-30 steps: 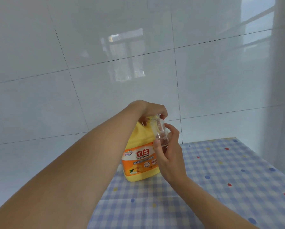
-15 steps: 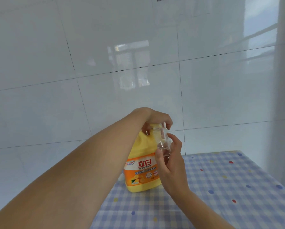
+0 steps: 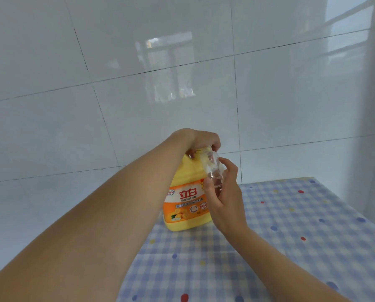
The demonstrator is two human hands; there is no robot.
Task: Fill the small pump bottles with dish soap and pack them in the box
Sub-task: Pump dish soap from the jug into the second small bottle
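My left hand sits on the very top of the big yellow soap jug. Its fingers curl down over the top and grip it. I cannot see what is under them, a cap or a pump.

My right hand holds the small clear bottle. The thumb is on the near side and the fingers go round the far side.

The little bottle is up by the top of the jug, on its right side, touching it or almost. It stands long way up but leans. Its top end points up and left, toward my left hand. Its bottom end is down in my right hand. It looks empty, or nearly so.

So I think the soap must go from the jug top into the bottle's top end, right next to it. My left hand is the one on the jug, so it must do that work.

The jug stands at the far left of the checked table. I see no box here.
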